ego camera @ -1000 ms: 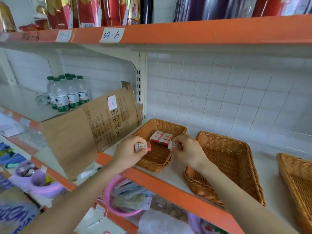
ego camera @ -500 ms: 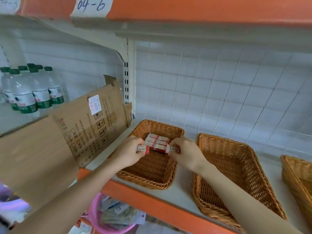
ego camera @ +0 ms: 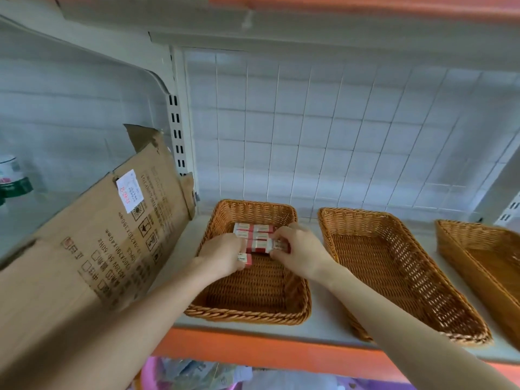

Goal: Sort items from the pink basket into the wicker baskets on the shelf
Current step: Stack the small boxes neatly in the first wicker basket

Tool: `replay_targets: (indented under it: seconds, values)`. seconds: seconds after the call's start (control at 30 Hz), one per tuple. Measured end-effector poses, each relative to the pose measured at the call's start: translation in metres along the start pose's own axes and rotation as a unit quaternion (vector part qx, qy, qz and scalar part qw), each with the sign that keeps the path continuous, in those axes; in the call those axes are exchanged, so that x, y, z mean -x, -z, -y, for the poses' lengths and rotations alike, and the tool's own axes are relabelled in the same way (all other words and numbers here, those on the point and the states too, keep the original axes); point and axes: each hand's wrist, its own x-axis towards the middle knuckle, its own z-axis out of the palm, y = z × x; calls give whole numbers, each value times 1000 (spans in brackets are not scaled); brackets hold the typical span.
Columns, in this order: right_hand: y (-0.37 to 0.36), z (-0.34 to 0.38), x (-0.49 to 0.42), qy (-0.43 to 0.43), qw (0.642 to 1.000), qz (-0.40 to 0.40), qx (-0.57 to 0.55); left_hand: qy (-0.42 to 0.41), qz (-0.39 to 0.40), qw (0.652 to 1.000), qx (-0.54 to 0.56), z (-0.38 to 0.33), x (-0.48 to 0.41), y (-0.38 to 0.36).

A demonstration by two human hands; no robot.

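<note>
Upside-down black print covers a cardboard sheet (ego camera: 92,249) leaning at 9 o'clock from the leftmost wicker basket (ego camera: 247,316). "PCS", "50/60Hz" and figures ending in "mm" can be made out, beside a column of handling signs that includes an arrow. A white sticker (ego camera: 130,190) near the sheet's top edge bears red characters too blurred to read. Labels on the red-and-white boxes (ego camera: 253,228) and on a green-banded bottle (ego camera: 11,175) at far 9 o'clock are illegible.

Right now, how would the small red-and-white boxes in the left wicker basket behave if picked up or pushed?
Probably light: the left hand pinches one box without a full grip. Likely stiff and flat-sided, since the boxes in the wicker basket lie in a neat row, so they should slide rather than roll.
</note>
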Motion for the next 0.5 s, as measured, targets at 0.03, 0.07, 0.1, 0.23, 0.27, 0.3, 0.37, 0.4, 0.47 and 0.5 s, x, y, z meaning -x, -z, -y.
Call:
replay_targets:
  seconds: [0.03, 0.07, 0.1, 0.23, 0.27, 0.3, 0.37, 0.4, 0.47, 0.5]
  values:
    - [0, 0, 1, -4, 1000, -1, -1, -1, 9, 1000, -9, 1, -2, 0]
    - [-1, 0, 1, -7, 1000, -2, -3, -2, 15, 1000, -19, 1, -4, 0]
    - [-1, 0, 1, -10, 1000, -1, -5, -1, 19, 999, -27, 1, -5, -1]
    - [-4, -3, 1, -18, 1000, -1, -9, 13, 20, 998, -56, 2, -10, -1]
    - [-5, -3, 0, -18, 1000, -3, -9, 15, 17, 998, -60, 2, -11, -1]
    - [-6, -4, 0, -20, 1000, -5, -9, 14, 14, 998, -62, 4, -13, -2]
    - [-7, -4, -1, -21, 1000, -7, -9, 15, 11, 998, -61, 5, -16, -2]
    - [-7, -5, -1, -21, 1000, -7, -8, 14, 10, 998, -63, 6, -16, -3]
    - [-6, -5, -2, -21, 1000, -6, -7, 7, 5, 997, -72, 6, -18, -3]
    - [-6, -5, -3, -21, 1000, -7, -7, 3, 1, 997, -77, 7, -18, -3]
